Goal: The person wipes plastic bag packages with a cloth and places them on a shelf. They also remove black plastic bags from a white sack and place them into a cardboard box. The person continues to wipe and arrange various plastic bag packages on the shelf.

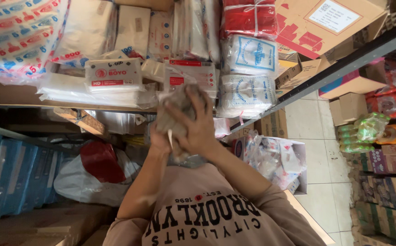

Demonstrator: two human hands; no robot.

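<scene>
Stockroom shelf (pixel 15 98) stacked with plastic-wrapped packs.
Right hand (pixel 198 130) and left hand (pixel 161 139) grip closed around crumpled grey bundle (pixel 177 102), contents indistinct.

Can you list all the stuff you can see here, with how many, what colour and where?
Crumpled clear plastic bag: one, greyish, held up in the middle between both hands.
Flat packs of plastic bags: several, white with red, on the wooden shelf.
White bundles: two, white with blue print, stacked right of middle.
Red bundle: one, tied with string, above them.
Cardboard box: one big, brown and red, top right.
Blue boxes: a row, lower left.
Red bag: one, on a white sack, lower left.
Green bottles: a wrapped pack, right shelf.
Hands: right hand spread over the bag; left hand under it, mostly hidden.
</scene>
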